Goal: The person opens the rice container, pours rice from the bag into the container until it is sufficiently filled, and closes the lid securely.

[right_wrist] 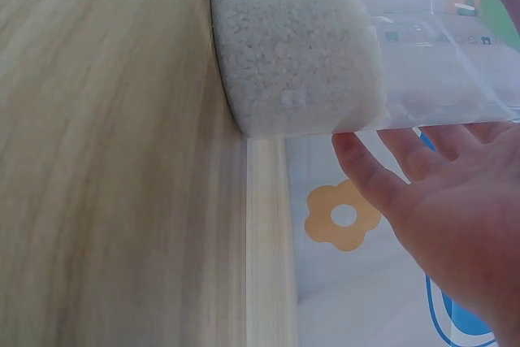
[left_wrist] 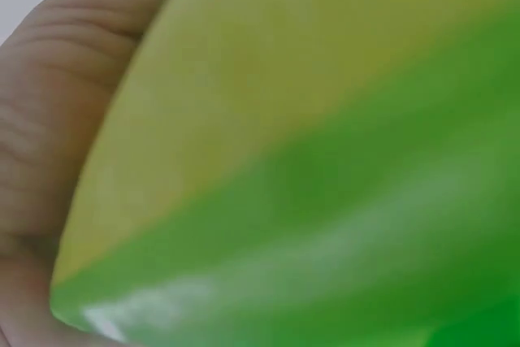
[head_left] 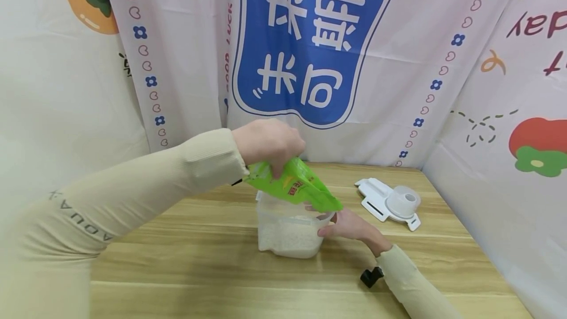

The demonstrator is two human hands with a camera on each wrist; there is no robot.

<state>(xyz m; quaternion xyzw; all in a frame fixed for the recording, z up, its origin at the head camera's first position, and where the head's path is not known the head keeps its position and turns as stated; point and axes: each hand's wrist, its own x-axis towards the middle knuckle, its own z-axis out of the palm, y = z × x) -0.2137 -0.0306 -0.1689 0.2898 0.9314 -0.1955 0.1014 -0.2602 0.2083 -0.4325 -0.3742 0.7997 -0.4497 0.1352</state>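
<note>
A bright green plastic bag (head_left: pixel 294 186) with yellow patches and red print slants down to the right over a clear plastic container (head_left: pixel 272 220). My left hand (head_left: pixel 270 142) grips its upper part from above; close up, the left wrist view is filled by the blurred bag (left_wrist: pixel 325 184). White rice (right_wrist: pixel 296 46) fills the lower part of the container, which stands on the table. At the container's right side, my right hand (head_left: pixel 350 225) holds it, thumb on one side and fingers (right_wrist: pixel 378 172) against the other. The bag's lower end hides part of the container's mouth.
A white lid (head_left: pixel 374 198) lies on the wooden table (head_left: pixel 212 260) to the right, with a translucent cup (head_left: pixel 404 202) on it. Printed cloth curtains (head_left: pixel 190 53) hang behind the table and along both sides.
</note>
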